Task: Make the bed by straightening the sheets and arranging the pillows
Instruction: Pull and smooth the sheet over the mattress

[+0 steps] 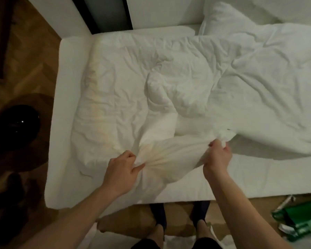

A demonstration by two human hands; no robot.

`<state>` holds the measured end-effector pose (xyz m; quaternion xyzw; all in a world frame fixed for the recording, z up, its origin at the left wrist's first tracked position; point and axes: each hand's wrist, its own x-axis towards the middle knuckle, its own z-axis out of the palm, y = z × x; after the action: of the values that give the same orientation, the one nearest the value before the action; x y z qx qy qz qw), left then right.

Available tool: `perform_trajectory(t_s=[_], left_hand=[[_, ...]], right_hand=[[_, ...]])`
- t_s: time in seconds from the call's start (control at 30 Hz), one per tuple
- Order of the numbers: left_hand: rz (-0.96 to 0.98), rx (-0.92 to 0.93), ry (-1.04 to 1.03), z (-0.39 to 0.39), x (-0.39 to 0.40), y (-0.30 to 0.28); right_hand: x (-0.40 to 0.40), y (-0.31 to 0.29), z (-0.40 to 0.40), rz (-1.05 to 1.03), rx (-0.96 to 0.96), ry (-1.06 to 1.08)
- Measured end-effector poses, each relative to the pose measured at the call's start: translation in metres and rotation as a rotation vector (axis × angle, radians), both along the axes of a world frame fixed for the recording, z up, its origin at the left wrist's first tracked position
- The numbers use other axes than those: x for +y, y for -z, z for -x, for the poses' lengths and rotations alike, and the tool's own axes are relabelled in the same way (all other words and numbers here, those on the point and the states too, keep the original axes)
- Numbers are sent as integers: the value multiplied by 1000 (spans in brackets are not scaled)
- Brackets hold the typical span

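Note:
A crumpled white duvet (178, 83) lies across the white mattress (66, 123), bunched in thick folds at the middle and trailing to the right. My left hand (122, 169) grips a gathered bunch of its near edge, fabric fanning out from the fingers. My right hand (217, 155) pinches another bunch of the same edge, a short way to the right. A white pillow (228, 20) rests at the far right, partly under the duvet.
The bed's near edge (241, 187) runs just in front of my feet (159, 218). Wooden floor lies to the left with a round dark object (16, 124). A green bag (302, 221) sits on the floor at the right. White fabric lies on the floor by my legs.

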<state>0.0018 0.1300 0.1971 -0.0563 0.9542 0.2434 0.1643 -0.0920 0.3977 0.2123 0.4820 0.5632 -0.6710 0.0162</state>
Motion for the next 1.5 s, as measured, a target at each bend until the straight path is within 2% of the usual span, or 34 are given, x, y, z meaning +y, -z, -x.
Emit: perform_trajectory(t_s=[0.13,0.23,0.3,0.37,0.5,0.57,0.73,0.8,0.87,0.97,1.03,1.07,1.1,1.17,1.23,1.27,1.3,1.4,1.5], left_hand=[[109,-143,15,24,13,-36],[-90,-209,133,29,55,-80],[-136,-152,277,25,99,-100],[-79,-62,340,27,139,-102],[-96,65,178,53,169,-103],[-106,77,134,59,166,-111],[-178,113,173,58,162,-140],[-237,108,207,58,168,-154],[-274,61,312,56,176,-166],[-278,2,409,62,172,-179],[-209,0,346,70,158,-184],[-151,-1,277,75,151,-186],[-89,-12,196,82,144,-190],[111,-110,119,96,138,-202],[294,-304,220,102,146,-222],[296,-380,278,103,157,-233],[209,-404,299,103,175,-242],[-61,-233,281,91,260,-250],[-136,-67,166,86,325,-232]], right_hand=[[15,-90,-45,-97,179,-310],[31,-106,-64,-103,134,-449],[39,-114,-63,-76,78,-497],[43,-123,-59,-49,48,-552],[70,-126,-56,-26,-22,-638],[94,-116,-54,50,-93,-569],[141,-68,-40,512,-384,-196],[147,-50,-23,626,-410,-78],[152,-37,1,691,-336,22],[163,-52,40,533,-241,1],[176,-93,60,415,-141,107],[180,-122,66,355,-31,138],[180,-156,65,313,105,97],[180,-212,46,220,309,-144],[187,-238,20,107,381,-418],[194,-243,11,72,367,-497],[203,-243,5,63,337,-523],[216,-246,-1,110,244,-549],[228,-238,-11,178,170,-649]])
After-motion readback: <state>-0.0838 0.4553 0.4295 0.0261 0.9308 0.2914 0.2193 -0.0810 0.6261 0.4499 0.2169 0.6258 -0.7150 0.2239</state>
